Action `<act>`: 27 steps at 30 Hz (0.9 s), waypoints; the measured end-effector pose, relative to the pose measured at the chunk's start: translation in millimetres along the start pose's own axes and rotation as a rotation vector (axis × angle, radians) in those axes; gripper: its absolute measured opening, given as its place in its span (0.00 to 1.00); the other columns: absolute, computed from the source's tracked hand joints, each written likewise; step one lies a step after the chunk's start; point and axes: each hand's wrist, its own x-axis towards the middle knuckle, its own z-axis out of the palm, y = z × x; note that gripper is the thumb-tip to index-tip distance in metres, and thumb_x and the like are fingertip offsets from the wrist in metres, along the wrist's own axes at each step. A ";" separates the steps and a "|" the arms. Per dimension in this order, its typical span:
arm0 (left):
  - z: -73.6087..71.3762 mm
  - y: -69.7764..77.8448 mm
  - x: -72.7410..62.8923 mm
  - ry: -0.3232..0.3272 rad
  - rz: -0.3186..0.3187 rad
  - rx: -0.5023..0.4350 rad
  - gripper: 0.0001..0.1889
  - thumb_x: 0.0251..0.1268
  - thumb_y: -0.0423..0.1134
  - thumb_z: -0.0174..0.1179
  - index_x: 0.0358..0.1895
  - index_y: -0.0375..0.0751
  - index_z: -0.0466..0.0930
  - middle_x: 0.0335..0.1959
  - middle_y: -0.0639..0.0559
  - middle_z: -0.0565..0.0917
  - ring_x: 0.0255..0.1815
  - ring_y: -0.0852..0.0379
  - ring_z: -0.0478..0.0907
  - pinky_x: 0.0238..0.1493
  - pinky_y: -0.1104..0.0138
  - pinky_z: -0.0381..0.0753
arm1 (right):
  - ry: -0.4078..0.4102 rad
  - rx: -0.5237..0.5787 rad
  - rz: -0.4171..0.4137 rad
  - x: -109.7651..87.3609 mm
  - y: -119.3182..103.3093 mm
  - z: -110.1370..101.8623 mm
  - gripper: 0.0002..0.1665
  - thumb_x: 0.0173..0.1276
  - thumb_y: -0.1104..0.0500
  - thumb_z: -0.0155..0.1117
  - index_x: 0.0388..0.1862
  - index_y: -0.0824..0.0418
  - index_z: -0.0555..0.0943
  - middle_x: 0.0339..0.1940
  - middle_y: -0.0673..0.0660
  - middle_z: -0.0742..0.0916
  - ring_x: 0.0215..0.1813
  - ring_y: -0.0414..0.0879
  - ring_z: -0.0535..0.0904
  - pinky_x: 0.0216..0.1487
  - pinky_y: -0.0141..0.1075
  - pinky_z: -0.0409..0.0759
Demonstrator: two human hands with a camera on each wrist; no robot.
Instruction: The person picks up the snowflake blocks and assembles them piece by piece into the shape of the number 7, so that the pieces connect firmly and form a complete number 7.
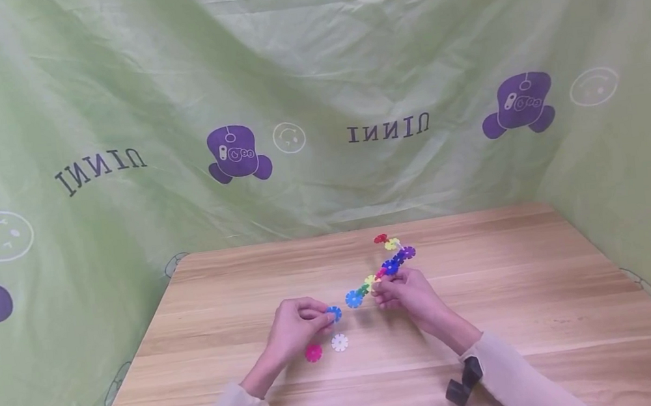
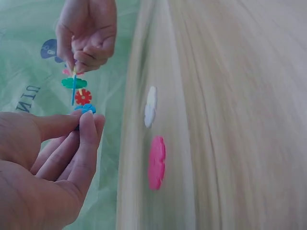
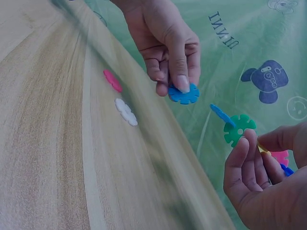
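Between thumb and fingers, my left hand [image 1: 299, 326] pinches a single blue notched disc [image 3: 184, 94]. My right hand [image 1: 407, 293] grips a chain of interlocked snowflake discs [image 1: 390, 266] by a yellow disc [image 1: 371, 283]. At the chain's near end, a light-blue disc [image 1: 354, 299] is slotted into a green disc [image 3: 240, 130] and points toward the left hand. A short gap separates the two blue discs. The chain's far end runs through dark blue and purple discs to a red disc [image 1: 380, 239].
On the wooden table [image 1: 222, 291] below the left hand lie a pink disc [image 1: 313, 352] and a white disc [image 1: 339, 343]. Behind the table hangs a green printed cloth [image 1: 324, 190]. Each wrist wears a black camera mount [image 1: 465, 382].
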 end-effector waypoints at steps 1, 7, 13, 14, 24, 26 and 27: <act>0.9 0.4 0.3 0.009 -0.003 -0.013 0.11 0.62 0.36 0.76 0.42 0.33 0.88 0.36 0.40 0.93 0.37 0.46 0.93 0.39 0.64 0.92 | 0.000 0.000 0.000 0.1 0.0 0.1 0.15 0.73 0.67 0.65 0.53 0.74 0.78 0.38 0.61 0.92 0.38 0.46 0.89 0.50 0.40 0.92; 6.6 1.1 2.3 0.041 0.000 -0.070 0.11 0.60 0.35 0.77 0.41 0.32 0.88 0.35 0.41 0.93 0.38 0.44 0.93 0.40 0.61 0.93 | 0.000 0.002 -0.002 0.2 -0.5 1.7 0.15 0.73 0.67 0.65 0.53 0.74 0.78 0.36 0.59 0.92 0.37 0.44 0.89 0.48 0.39 0.92; 12.5 1.1 3.5 0.057 0.006 -0.076 0.10 0.60 0.34 0.77 0.40 0.34 0.88 0.34 0.43 0.93 0.38 0.44 0.93 0.42 0.60 0.93 | 0.005 0.007 0.000 0.4 -1.1 2.1 0.13 0.73 0.67 0.65 0.52 0.74 0.78 0.37 0.62 0.92 0.36 0.45 0.89 0.47 0.39 0.92; 13.4 1.1 3.5 0.059 0.009 -0.077 0.09 0.60 0.34 0.76 0.40 0.34 0.88 0.35 0.42 0.93 0.38 0.43 0.93 0.42 0.59 0.93 | 0.006 0.006 0.000 0.4 -1.2 2.2 0.13 0.73 0.67 0.65 0.52 0.74 0.78 0.38 0.62 0.92 0.37 0.45 0.89 0.48 0.39 0.92; 21.4 0.8 3.6 0.096 0.046 -0.077 0.09 0.59 0.33 0.76 0.39 0.33 0.88 0.37 0.41 0.93 0.40 0.43 0.93 0.43 0.66 0.92 | 0.004 0.008 0.008 0.5 -0.8 4.8 0.14 0.72 0.67 0.65 0.52 0.74 0.78 0.38 0.64 0.91 0.38 0.47 0.90 0.47 0.38 0.92; 22.8 1.6 3.1 0.114 0.058 -0.059 0.08 0.59 0.34 0.77 0.37 0.35 0.89 0.36 0.42 0.94 0.39 0.46 0.93 0.42 0.69 0.91 | 0.008 0.013 0.015 0.6 -0.8 4.9 0.13 0.71 0.67 0.66 0.51 0.74 0.79 0.36 0.61 0.91 0.37 0.47 0.89 0.45 0.37 0.92; 23.6 2.2 3.1 0.124 0.066 -0.050 0.08 0.59 0.35 0.77 0.37 0.36 0.89 0.35 0.43 0.94 0.38 0.48 0.93 0.42 0.70 0.90 | 0.010 0.017 0.017 0.6 -1.0 4.9 0.12 0.71 0.68 0.65 0.50 0.74 0.79 0.35 0.60 0.91 0.37 0.46 0.89 0.44 0.36 0.92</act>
